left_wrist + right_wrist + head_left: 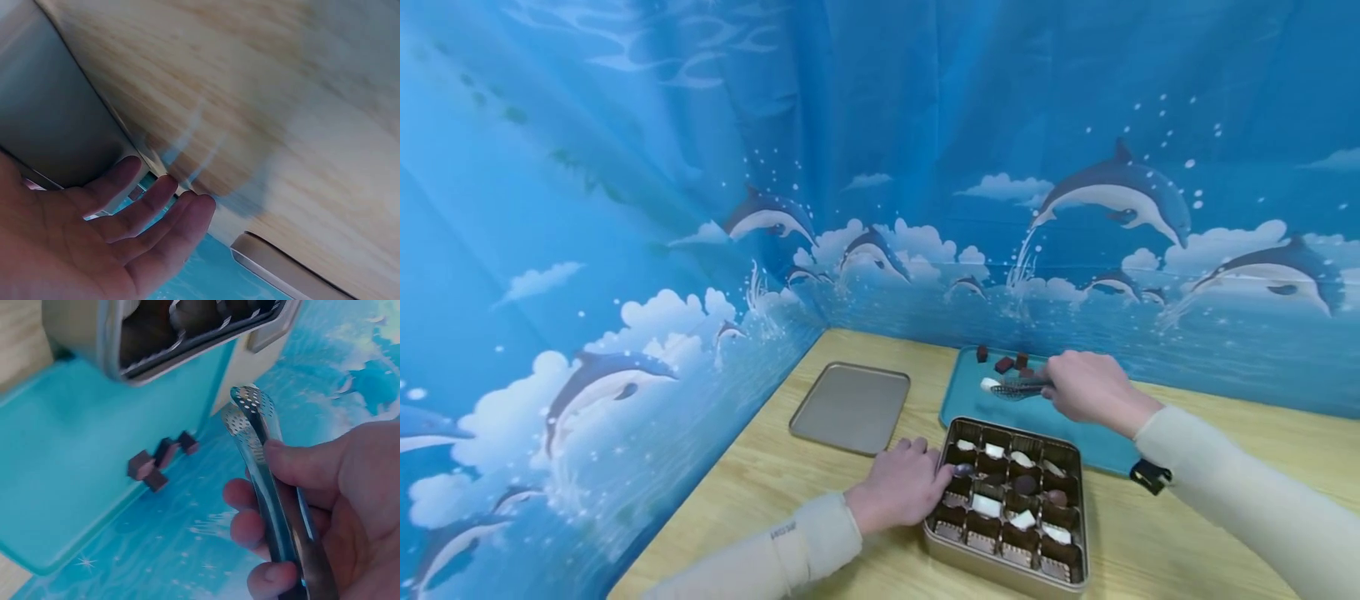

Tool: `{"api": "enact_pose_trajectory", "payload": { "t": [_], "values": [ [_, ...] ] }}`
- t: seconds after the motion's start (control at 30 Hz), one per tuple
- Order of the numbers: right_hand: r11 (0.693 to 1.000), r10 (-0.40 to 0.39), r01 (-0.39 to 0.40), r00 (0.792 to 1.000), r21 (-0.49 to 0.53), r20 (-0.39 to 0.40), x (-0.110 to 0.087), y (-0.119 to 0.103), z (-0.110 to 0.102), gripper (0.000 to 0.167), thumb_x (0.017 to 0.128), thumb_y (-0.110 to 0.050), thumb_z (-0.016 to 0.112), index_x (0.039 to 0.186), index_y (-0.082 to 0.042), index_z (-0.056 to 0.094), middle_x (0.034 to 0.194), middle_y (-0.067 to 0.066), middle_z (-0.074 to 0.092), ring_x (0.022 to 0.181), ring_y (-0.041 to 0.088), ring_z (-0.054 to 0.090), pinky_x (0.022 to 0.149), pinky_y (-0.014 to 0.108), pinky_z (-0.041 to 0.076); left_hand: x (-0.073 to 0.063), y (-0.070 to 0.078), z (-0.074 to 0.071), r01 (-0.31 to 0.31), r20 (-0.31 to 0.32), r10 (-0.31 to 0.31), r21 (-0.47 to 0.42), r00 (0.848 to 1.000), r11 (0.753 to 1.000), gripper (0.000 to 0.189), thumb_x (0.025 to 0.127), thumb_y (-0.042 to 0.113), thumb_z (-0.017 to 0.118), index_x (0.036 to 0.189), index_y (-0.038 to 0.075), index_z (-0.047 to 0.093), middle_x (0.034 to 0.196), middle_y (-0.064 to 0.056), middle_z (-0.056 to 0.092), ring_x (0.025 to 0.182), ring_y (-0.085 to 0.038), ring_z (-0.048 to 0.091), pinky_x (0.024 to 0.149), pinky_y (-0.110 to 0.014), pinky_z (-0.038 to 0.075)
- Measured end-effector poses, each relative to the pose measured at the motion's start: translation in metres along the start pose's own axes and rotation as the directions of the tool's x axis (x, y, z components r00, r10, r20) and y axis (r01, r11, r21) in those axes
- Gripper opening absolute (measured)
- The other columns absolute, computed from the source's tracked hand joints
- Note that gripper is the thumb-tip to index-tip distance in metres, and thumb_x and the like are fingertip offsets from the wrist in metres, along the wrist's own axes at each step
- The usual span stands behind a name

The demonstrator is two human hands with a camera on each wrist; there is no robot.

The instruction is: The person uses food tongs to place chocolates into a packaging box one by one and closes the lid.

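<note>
My right hand (1092,390) grips metal tongs (265,487) with perforated tips, over the teal tray (1105,440). At the tips of the tongs is a white piece (989,384), mostly hidden in the right wrist view. Several dark brown cubes (1003,365) lie at the tray's far edge. My left hand (902,483) is at the left side of a metal tin (981,570), thumb at its rim and fingers (172,234) extended along its wall. Inside the tin is a brown divided insert, with white and dark brown pieces in many of its compartments.
A flat grey-brown metal lid or tray (852,407) lies on the wooden table (760,508), left of the teal tray. Blue curtains (880,150) printed with dolphins close off the table's left and far sides. The tin stands in front of the teal tray.
</note>
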State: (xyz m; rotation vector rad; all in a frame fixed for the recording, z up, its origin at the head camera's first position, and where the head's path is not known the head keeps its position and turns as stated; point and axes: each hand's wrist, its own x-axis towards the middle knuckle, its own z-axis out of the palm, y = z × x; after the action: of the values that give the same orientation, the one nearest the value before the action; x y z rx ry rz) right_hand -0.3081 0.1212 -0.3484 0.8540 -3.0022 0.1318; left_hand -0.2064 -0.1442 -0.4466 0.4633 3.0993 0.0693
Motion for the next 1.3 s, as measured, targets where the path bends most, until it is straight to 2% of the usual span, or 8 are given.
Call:
{"api": "enact_pose_trajectory", "payload": {
  "t": [0.3, 0.37, 0.47, 0.63, 0.87, 1.07, 1.17, 1.3],
  "values": [
    [0.995, -0.084, 0.084, 0.996, 0.047, -0.012, -0.047, -0.023, -0.015, 0.022, 0.094, -0.018, 0.070, 0.115, -0.011, 0.076, 0.091, 0.005, 0.076, 0.045, 0.008, 0.039, 0.042, 0.024, 0.026, 0.000, -0.002, 0.002, 0.002, -0.009, -0.002, -0.022, 1.000, 1.000, 0.058, 0.109, 0.048, 0.023, 0.126, 0.012, 0.067, 0.118, -0.009, 0.066, 0.106, -0.029, 0.062, 0.081, -0.050, 0.057],
    [0.993, -0.100, 0.101, 0.995, 0.058, -0.027, -0.057, -0.027, -0.016, 0.027, 0.092, -0.018, 0.073, 0.117, -0.011, 0.075, 0.104, 0.007, 0.077, 0.044, 0.006, 0.039, 0.041, 0.024, 0.026, 0.001, -0.002, 0.002, -0.004, -0.013, 0.004, -0.022, 1.000, 1.000, 0.059, 0.109, 0.047, 0.021, 0.125, 0.013, 0.067, 0.118, -0.009, 0.066, 0.106, -0.029, 0.062, 0.081, -0.050, 0.057],
    [0.988, -0.138, 0.141, 0.989, 0.067, -0.045, -0.069, -0.036, -0.015, 0.026, 0.089, -0.017, 0.075, 0.115, -0.013, 0.076, 0.104, 0.005, 0.078, 0.043, 0.003, 0.038, 0.040, 0.022, 0.028, 0.002, -0.003, 0.002, -0.013, -0.019, 0.013, -0.023, 1.000, 1.000, 0.059, 0.110, 0.046, 0.020, 0.124, 0.014, 0.067, 0.119, -0.010, 0.066, 0.106, -0.030, 0.063, 0.080, -0.050, 0.057],
    [0.975, -0.198, 0.200, 0.980, 0.100, -0.026, -0.081, -0.055, -0.012, 0.026, 0.089, -0.015, 0.075, 0.114, -0.015, 0.077, 0.098, -0.001, 0.078, 0.044, -0.001, 0.040, 0.041, 0.020, 0.033, 0.001, -0.004, 0.002, -0.040, -0.025, 0.040, -0.001, 0.999, 0.999, 0.057, 0.110, 0.043, 0.019, 0.122, 0.013, 0.067, 0.118, -0.010, 0.067, 0.106, -0.030, 0.062, 0.082, -0.049, 0.057],
    [0.964, -0.258, 0.258, 0.966, 0.067, -0.009, -0.086, -0.071, -0.003, 0.027, 0.086, -0.018, 0.078, 0.114, -0.016, 0.077, 0.092, -0.001, 0.077, 0.044, 0.001, 0.034, 0.038, 0.018, 0.025, 0.000, -0.004, 0.003, -0.019, -0.031, 0.018, -0.043, 0.999, 0.999, 0.057, 0.110, 0.042, 0.020, 0.125, 0.013, 0.067, 0.124, -0.010, 0.065, 0.111, -0.030, 0.061, 0.089, -0.050, 0.055],
    [0.977, -0.194, 0.194, 0.981, 0.087, -0.008, -0.085, -0.064, -0.003, 0.032, 0.088, -0.020, 0.077, 0.119, -0.014, 0.074, 0.100, 0.003, 0.077, 0.046, 0.001, 0.040, 0.038, 0.019, 0.029, 0.001, -0.003, 0.004, -0.003, -0.044, 0.001, -0.049, 0.999, 0.999, 0.056, 0.109, 0.044, 0.023, 0.124, 0.013, 0.068, 0.119, -0.009, 0.066, 0.105, -0.029, 0.062, 0.083, -0.051, 0.056],
    [0.985, -0.144, 0.145, 0.989, 0.096, -0.016, -0.083, -0.052, -0.003, 0.034, 0.089, -0.021, 0.075, 0.122, -0.011, 0.073, 0.106, 0.007, 0.076, 0.047, 0.001, 0.042, 0.040, 0.021, 0.033, 0.001, -0.003, 0.004, 0.002, -0.043, -0.004, -0.046, 0.999, 0.999, 0.055, 0.109, 0.044, 0.024, 0.122, 0.013, 0.068, 0.115, -0.009, 0.066, 0.102, -0.028, 0.062, 0.080, -0.050, 0.056],
    [0.992, -0.088, 0.091, 0.995, 0.089, -0.040, -0.074, -0.028, 0.001, 0.037, 0.090, -0.021, 0.074, 0.124, -0.006, 0.071, 0.112, 0.013, 0.075, 0.044, 0.004, 0.038, 0.041, 0.022, 0.030, 0.001, -0.003, 0.004, -0.005, -0.040, 0.003, -0.043, 0.999, 0.999, 0.053, 0.109, 0.043, 0.026, 0.119, 0.012, 0.068, 0.110, -0.009, 0.066, 0.098, -0.028, 0.062, 0.077, -0.048, 0.056]
  ]
}}
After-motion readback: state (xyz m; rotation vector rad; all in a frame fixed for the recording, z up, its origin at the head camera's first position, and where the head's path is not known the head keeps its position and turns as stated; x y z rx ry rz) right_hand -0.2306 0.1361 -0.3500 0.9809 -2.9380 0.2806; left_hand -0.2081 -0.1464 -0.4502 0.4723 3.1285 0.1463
